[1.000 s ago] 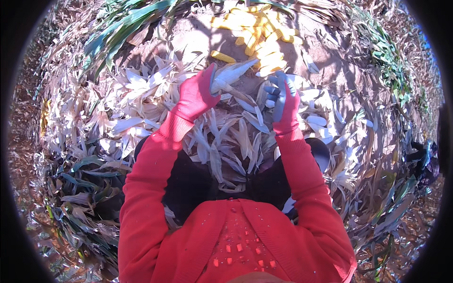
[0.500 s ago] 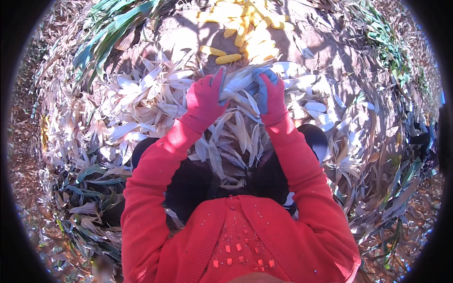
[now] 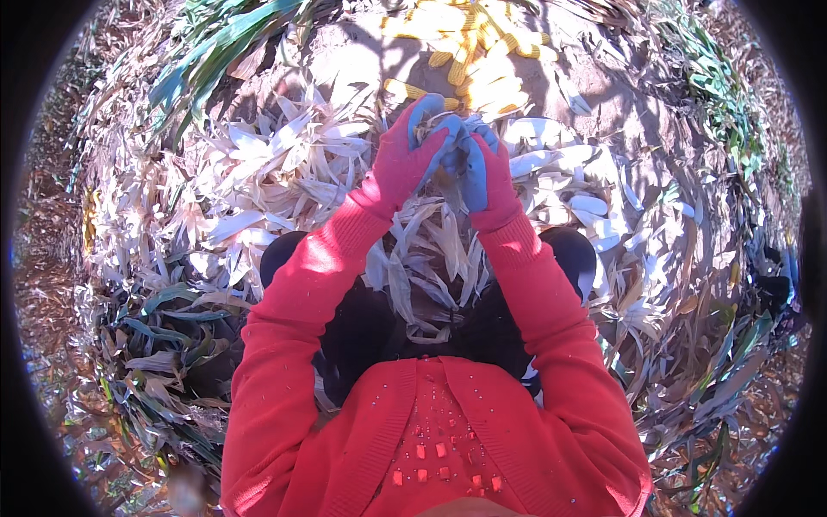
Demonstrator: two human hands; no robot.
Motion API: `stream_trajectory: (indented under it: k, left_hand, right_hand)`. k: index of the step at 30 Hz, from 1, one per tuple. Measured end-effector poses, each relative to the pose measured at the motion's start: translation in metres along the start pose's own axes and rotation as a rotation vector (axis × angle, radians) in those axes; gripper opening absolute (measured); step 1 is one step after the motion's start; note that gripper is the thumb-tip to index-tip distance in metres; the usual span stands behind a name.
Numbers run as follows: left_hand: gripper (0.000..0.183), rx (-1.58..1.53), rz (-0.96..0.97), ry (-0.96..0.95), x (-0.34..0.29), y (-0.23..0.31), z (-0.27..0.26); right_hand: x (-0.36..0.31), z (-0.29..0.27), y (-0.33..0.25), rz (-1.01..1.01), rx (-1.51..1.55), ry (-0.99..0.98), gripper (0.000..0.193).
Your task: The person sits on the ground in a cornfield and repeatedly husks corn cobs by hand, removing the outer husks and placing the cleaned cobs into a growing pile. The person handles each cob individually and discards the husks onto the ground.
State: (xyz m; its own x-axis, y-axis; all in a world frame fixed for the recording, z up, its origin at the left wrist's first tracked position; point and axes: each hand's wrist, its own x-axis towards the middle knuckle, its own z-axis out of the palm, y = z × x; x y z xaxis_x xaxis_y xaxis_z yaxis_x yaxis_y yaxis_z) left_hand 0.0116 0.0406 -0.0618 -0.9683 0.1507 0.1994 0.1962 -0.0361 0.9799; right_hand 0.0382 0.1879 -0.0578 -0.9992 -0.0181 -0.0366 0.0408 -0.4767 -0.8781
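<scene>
An ear of corn in pale husk (image 3: 430, 126) is held between my two hands, mostly hidden by the fingers. My left hand (image 3: 412, 146), in a pink and blue-grey glove, curls around it with thumb and fingers closed. Close against it, my right hand (image 3: 488, 168), gloved the same way, pinches the husk. Just beyond the hands lies a heap of husked yellow corn cobs (image 3: 466, 53), partly in bright sun. Loose dry husks (image 3: 431, 250) lie beneath my hands, between my knees.
Dry husks (image 3: 293, 146) pile up on the left. More pale husks and unhusked ears (image 3: 588, 205) lie on the right. Green corn leaves (image 3: 220, 52) stand at the far left, others (image 3: 711, 82) at the far right. Bare soil (image 3: 594, 86) shows beside the cobs.
My left hand has moved right and farther out, from spread fingers beside the husked ear to closing around it. My right hand stays on it, and the hands are now together.
</scene>
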Motion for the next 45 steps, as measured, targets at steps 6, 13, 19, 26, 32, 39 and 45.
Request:
stream_trajectory:
  k: [6, 13, 19, 26, 32, 39, 45]
  left_hand:
    - [0.043, -0.617, -0.321, 0.276, 0.019, 0.016, -0.025]
    - [0.042, -0.463, -0.248, 0.404, 0.027, 0.043, -0.088]
    - [0.059, 0.114, -0.313, 0.448, 0.016, 0.042, -0.055]
    - [0.067, -0.141, -0.171, 0.102, -0.001, 0.041, -0.016]
    - [0.048, 0.248, -0.056, 0.034, 0.003, 0.052, -0.036]
    - [0.047, 0.377, -0.276, -0.019, -0.012, 0.046, -0.057]
    - [0.042, -0.205, -0.241, 0.002, -0.018, 0.060, -0.032]
  right_hand:
    - [-0.025, 0.000, -0.020, 0.038, 0.249, -0.454, 0.012]
    - [-0.042, -0.008, -0.027, -0.140, -0.903, -1.000, 0.020]
    - [-0.034, -0.019, -0.028, 0.087, -0.773, -0.603, 0.048]
    - [-0.020, -0.009, 0.024, -0.277, -0.991, -0.233, 0.075]
    - [-0.014, -0.020, 0.013, -0.256, -0.931, -0.229, 0.071]
    - [-0.017, -0.024, 0.001, -0.159, -0.927, -0.448, 0.070]
    - [-0.020, -0.011, 0.023, -0.135, -0.602, -0.370, 0.076]
